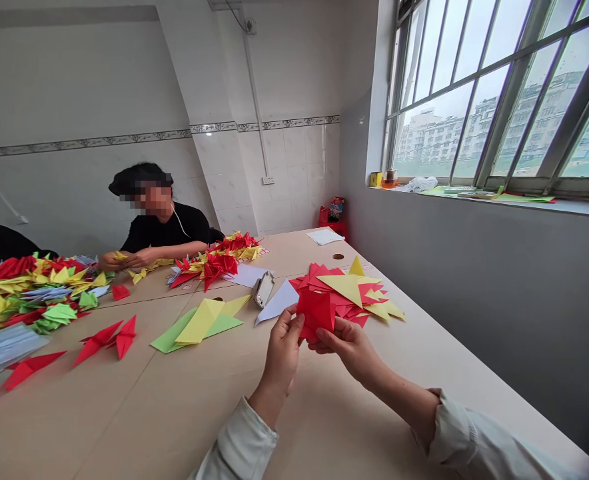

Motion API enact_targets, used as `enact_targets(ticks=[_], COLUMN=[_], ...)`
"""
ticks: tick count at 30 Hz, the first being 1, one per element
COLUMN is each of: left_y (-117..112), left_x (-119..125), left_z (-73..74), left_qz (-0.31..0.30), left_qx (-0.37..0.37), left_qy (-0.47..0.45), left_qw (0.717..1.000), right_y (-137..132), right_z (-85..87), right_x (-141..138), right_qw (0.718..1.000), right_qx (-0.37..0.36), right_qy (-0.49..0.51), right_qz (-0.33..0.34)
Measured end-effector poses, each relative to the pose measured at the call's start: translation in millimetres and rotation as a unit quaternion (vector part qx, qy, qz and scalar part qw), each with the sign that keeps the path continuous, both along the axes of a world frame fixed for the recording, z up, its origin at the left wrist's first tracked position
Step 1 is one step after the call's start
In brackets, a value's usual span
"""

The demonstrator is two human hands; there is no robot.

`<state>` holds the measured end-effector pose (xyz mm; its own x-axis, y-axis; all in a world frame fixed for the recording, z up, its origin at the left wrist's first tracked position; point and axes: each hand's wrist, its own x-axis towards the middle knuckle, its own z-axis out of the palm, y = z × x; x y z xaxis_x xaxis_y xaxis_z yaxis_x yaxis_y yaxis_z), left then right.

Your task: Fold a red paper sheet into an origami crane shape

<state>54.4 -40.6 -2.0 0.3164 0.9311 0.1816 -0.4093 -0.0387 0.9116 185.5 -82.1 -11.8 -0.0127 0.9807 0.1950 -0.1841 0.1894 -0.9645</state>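
Note:
Both my hands hold up a folded piece of red origami paper [315, 313] above the beige table [184, 427]. My left hand [283, 345] pinches its left side, and my right hand [345, 345] grips its lower right corner. Just beyond them lies a loose pile of red and yellow folded paper [347, 293]. A white paper sheet [276, 302] sits left of that pile, next to a metal clip [264, 289]. Green and yellow paper sheets [202, 323] lie further left.
A co-worker [157, 220] across the table handles yellow paper amid heaps of folded cranes [29, 290]. Red folded cranes [102, 340] lie on the table's left side. The grey wall and window [494, 100] run along the right, with items on the sill.

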Motion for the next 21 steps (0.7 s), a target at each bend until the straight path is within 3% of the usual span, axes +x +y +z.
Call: enact_targets(ticks=[7, 11, 12, 16, 21], left_y=[2.3, 15.6, 19.3, 22.7, 4.7], left_x=[-2.2, -12.5, -15.6, -22.4, -15.3], left_z=[0.3, -1.4, -1.9, -0.5, 8.7], left_qz=[0.016, 0.036, 0.031, -0.049, -0.151], left_qx=[0.012, 0.047, 0.043, 0.004, 0.014], left_qy=[0.019, 0.08, 0.097, 0.153, 0.2], left_qw=[1.0, 0.995, 0.994, 0.987, 0.968], right_y=[-0.3, 0.7, 0.9, 1.4, 1.8], right_z=[-0.3, 18.6, 24.2, 36.1, 29.3], right_x=[1.3, 28.5, 36.7, 52.8, 38.9], right_qw=[0.999, 0.98, 0.974, 0.972, 0.978], right_qx=[-0.017, -0.055, -0.046, 0.012, 0.016], right_qy=[-0.006, -0.151, -0.197, -0.235, -0.21], right_qz=[0.034, 0.119, 0.103, -0.007, 0.015])
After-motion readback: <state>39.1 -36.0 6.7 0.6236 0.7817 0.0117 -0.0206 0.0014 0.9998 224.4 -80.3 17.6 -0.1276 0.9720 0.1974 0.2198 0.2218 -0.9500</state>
